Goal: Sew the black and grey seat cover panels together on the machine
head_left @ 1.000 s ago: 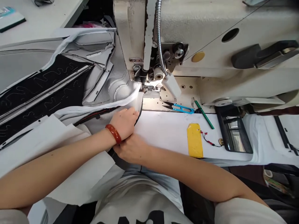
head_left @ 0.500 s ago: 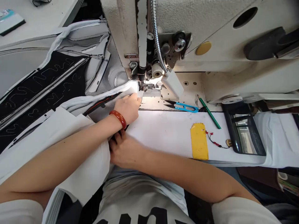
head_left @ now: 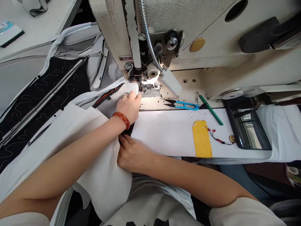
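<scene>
My left hand (head_left: 129, 107), with a reddish-brown bangle on its wrist, lies just in front of the sewing machine's presser foot (head_left: 142, 88). Its curled fingers grip the edge of a grey mesh fabric (head_left: 128, 88) that runs under the foot. Lower down, at the front edge of the table, my right hand (head_left: 134, 154) has its fingers closed on the hanging white-backed fabric (head_left: 107, 179); its fingertips are partly hidden by the cloth. A white padded strip (head_left: 110, 88) and black panels with wavy stitching (head_left: 63, 83) extend leftward from the seam.
Blue thread snips (head_left: 187, 105) and a green pencil (head_left: 211, 110) lie right of the needle. Nearer me are a yellow card (head_left: 202, 139), a beaded cord (head_left: 218, 140) and a black tray (head_left: 249, 128). The machine's white lamp (head_left: 170, 82) hangs low above the bed.
The mesh beside the foot now lies flatter and more exposed, with the white strip shifted back. My right hand and the hanging white cloth have moved slightly right. The view has shifted a little.
</scene>
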